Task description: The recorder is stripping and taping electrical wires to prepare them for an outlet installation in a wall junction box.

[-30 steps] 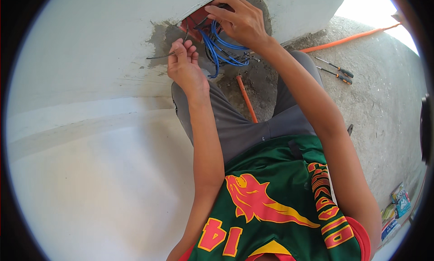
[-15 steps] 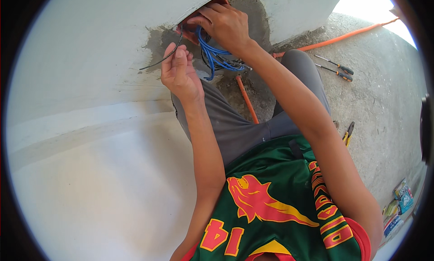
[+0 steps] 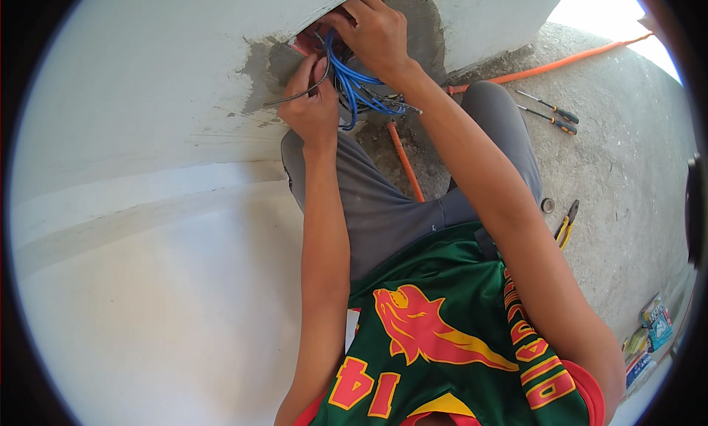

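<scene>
An orange electrical box (image 3: 302, 45) is set into the wall, with grey mortar around it. My left hand (image 3: 313, 115) is just below its opening, thumb and fingers pinched on a thin black wire (image 3: 289, 98) whose end sticks out to the left. My right hand (image 3: 377, 44) is at the box's upper right, its fingers curled inward over the opening. The fingertips are partly hidden, so what they grip cannot be made out. Between my hands hangs a bundle of blue wires (image 3: 352, 79), with black wires (image 3: 383, 104) mixed in.
On the concrete floor to the right lie two screwdrivers (image 3: 558, 120), yellow-handled pliers (image 3: 566, 225) and a small roll (image 3: 547, 205). One orange conduit (image 3: 560, 60) runs along the wall; a shorter orange conduit (image 3: 405, 163) lies between my legs. Colourful packages (image 3: 656, 321) sit far right.
My left hand has moved right and up to the box's lower edge, and its fingers have closed in around the black wire. My right hand stays at the opening, its fingers slightly shifted.
</scene>
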The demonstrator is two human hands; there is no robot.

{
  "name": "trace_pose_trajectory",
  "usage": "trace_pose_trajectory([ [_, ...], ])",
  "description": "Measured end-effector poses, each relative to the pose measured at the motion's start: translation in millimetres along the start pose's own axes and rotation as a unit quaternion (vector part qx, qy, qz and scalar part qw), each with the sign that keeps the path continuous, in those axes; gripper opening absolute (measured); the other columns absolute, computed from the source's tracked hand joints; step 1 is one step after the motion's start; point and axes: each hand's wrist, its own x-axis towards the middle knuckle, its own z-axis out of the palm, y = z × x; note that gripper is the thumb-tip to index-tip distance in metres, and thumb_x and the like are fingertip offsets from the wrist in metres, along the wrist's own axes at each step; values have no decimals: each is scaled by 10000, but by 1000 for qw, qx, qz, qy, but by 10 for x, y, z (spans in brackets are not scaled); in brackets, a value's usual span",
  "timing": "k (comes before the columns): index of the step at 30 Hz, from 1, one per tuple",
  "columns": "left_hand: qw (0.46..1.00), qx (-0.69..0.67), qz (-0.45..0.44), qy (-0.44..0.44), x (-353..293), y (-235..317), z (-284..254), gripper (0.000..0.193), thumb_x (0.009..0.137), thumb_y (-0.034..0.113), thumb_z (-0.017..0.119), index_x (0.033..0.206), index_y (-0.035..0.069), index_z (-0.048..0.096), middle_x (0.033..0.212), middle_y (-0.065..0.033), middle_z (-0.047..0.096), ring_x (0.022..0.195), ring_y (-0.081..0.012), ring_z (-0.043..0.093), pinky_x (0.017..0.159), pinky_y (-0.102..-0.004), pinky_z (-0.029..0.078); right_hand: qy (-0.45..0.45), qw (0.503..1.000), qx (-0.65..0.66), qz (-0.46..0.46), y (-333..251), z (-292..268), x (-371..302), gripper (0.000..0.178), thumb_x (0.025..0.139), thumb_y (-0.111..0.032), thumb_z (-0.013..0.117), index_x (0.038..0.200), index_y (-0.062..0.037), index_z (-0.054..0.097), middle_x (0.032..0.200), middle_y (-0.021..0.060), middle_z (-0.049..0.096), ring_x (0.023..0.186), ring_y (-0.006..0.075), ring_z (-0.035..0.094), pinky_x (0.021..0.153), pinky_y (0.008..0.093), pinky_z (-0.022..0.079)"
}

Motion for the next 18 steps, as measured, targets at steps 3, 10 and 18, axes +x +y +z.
trace_pose_trajectory([
  [3, 994, 72, 46, 60, 69, 47, 10, 225, 845, 100, 790, 1067, 128, 773, 827, -75, 649, 672, -247, 587, 584, -341, 467, -13, 999, 38, -27, 80, -40, -5, 220, 781, -246, 840, 958, -133, 777, 855, 49, 708, 659, 249, 682, 563, 344, 539],
  [10, 955, 238, 147, 98, 199, 21, -87, 304, 784, 144, 833, 1064, 246, 772, 1050, -59, 476, 997, -270, 459, 886, -441, 314, -32, 999, 18, -32, 59, -57, 23, 257, 765, -352, 832, 919, -157, 767, 857, 29, 694, 635, 233, 689, 532, 343, 538],
  [18, 957, 217, 76, 176, 437, 205, 38, 800, 640, 316, 905, 1307, 154, 494, 1254, -160, 341, 1187, -329, 325, 923, -505, 255, -10, 1000, 22, 16, -28, -37, 12, 224, 745, -310, 838, 880, -147, 765, 852, 5, 705, 706, 202, 694, 555, 338, 545],
])
